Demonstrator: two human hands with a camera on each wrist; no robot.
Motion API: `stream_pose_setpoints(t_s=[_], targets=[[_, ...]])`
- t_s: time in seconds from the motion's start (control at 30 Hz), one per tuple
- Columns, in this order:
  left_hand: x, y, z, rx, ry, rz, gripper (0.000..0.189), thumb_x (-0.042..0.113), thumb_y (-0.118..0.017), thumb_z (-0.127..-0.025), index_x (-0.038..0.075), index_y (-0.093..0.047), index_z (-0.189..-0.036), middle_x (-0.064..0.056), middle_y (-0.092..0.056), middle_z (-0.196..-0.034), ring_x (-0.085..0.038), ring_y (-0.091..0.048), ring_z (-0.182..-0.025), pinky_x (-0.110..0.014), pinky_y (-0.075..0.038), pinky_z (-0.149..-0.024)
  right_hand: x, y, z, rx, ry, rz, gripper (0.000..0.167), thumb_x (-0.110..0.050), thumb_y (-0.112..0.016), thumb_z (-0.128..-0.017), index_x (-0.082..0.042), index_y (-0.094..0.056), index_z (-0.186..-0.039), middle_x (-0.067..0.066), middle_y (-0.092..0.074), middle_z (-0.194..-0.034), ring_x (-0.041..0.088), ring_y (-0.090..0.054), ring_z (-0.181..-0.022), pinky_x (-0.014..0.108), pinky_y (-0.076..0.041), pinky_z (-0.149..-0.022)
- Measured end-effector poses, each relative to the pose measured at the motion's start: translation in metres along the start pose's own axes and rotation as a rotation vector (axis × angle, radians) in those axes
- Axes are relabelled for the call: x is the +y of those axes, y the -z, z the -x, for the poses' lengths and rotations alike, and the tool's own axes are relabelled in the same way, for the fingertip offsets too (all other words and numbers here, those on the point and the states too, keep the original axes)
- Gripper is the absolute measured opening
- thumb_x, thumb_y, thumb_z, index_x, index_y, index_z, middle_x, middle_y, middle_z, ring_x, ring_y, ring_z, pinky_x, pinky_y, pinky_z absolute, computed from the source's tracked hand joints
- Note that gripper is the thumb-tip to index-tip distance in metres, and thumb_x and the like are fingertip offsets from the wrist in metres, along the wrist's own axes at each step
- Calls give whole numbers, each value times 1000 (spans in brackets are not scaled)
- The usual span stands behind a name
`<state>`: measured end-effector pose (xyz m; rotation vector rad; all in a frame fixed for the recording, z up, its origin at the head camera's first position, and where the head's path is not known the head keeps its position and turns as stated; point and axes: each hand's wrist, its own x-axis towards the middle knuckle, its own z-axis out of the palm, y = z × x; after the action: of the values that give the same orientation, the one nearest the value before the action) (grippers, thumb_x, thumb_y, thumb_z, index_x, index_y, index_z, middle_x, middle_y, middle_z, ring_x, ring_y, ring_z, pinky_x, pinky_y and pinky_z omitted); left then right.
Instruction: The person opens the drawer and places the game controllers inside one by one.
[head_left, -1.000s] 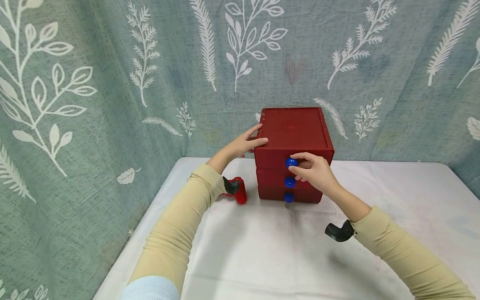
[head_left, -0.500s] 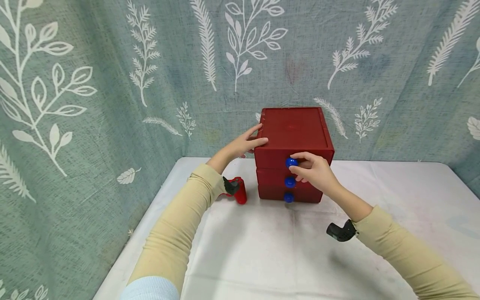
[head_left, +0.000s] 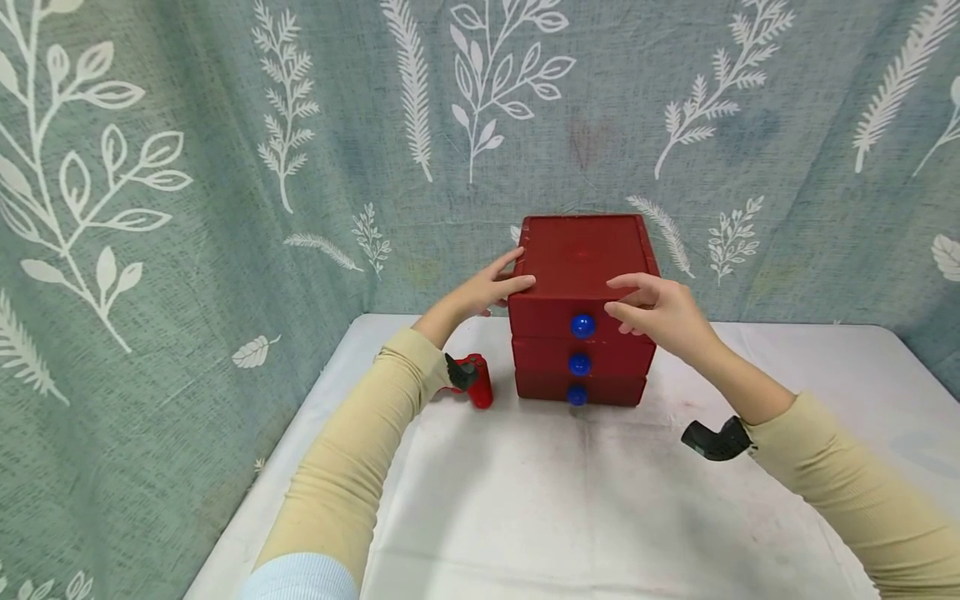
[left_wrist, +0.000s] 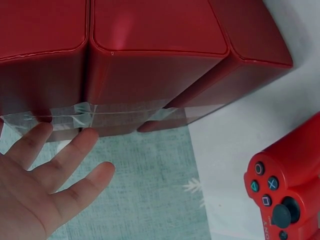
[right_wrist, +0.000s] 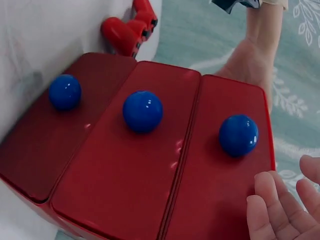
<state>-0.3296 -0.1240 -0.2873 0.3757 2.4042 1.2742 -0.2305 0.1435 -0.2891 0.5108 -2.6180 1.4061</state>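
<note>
A red three-drawer box stands on the table, each drawer front bearing a round blue knob. All the drawers sit closed. My left hand rests at the box's upper left edge, thumb on the top and other fingers down the side; in the left wrist view its fingers are spread beside the box wall. My right hand hovers in front of the top drawer's right part, apart from the top knob, holding nothing. In the right wrist view its fingers are loosely bent near the top drawer front.
A red game controller lies on the white table left of the box, partly behind the left wrist in the head view. A green curtain with white leaf patterns hangs behind and to the left. Clear tape runs along the box's side.
My right hand has let go of the top knob and moved right and slightly up from it. The left hand and the box stay where they were.
</note>
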Motion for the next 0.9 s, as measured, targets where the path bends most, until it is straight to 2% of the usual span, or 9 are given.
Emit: stream_pose_setpoints(t_s=[0.07,0.17,0.3,0.37,0.47,0.67,0.9], targets=[[0,0,0,-1,1,0,70,52,-53,-86,48,-12,-143,0,-25,-149,-34,-44,-119,-58,-32,-95,-1,3,-1,-2,-5,2,40,-26,-64,-87,-9,-57,-123,16,-68,-90,19,-64,-71,31,-50,-62],[0,0,0,-3,1,-10,70,54,-53,-86,49,-12,-142,0,-24,-149,-33,-45,-119,-57,-34,-94,-2,9,-1,41,15,-24,41,-24,-64,-86,-7,-57,-122,13,-69,-89,14,-64,-67,26,-51,-61],[0,0,0,-3,-4,-11,70,53,-53,-86,49,-11,-143,-1,-25,-149,-32,-46,-117,-57,-34,-94,-3,22,-7,119,51,-88,42,-22,-64,-86,-2,-55,-122,0,-69,-82,10,-64,-62,19,-51,-60],[0,0,0,-2,-2,-5,70,53,-53,-86,48,-11,-143,-1,-25,-149,-32,-46,-117,-58,-32,-95,-4,26,-9,125,38,-102,43,-23,-64,-86,-2,-54,-122,-4,-68,-80,11,-64,-62,20,-51,-60],[0,0,1,-1,0,-4,70,52,-52,-87,48,-11,-143,-1,-25,-149,-33,-46,-117,-59,-32,-95,-5,23,-7,72,2,-90,44,-26,-65,-86,-4,-55,-123,1,-69,-83,15,-64,-63,23,-51,-60],[0,1,1,-5,-12,-7,70,53,-51,-87,48,-10,-143,-1,-23,-150,-34,-45,-119,-59,-33,-94,2,-1,0,-83,-37,-50,41,-26,-65,-86,-8,-57,-122,17,-68,-93,26,-65,-68,32,-53,-62],[-1,0,1,-9,-11,1,69,52,-50,-88,47,-10,-143,-3,-24,-150,-35,-43,-120,-60,-31,-95,13,-26,-2,-136,-53,-38,43,-25,-65,-86,-10,-56,-125,17,-69,-90,31,-66,-70,34,-53,-63]])
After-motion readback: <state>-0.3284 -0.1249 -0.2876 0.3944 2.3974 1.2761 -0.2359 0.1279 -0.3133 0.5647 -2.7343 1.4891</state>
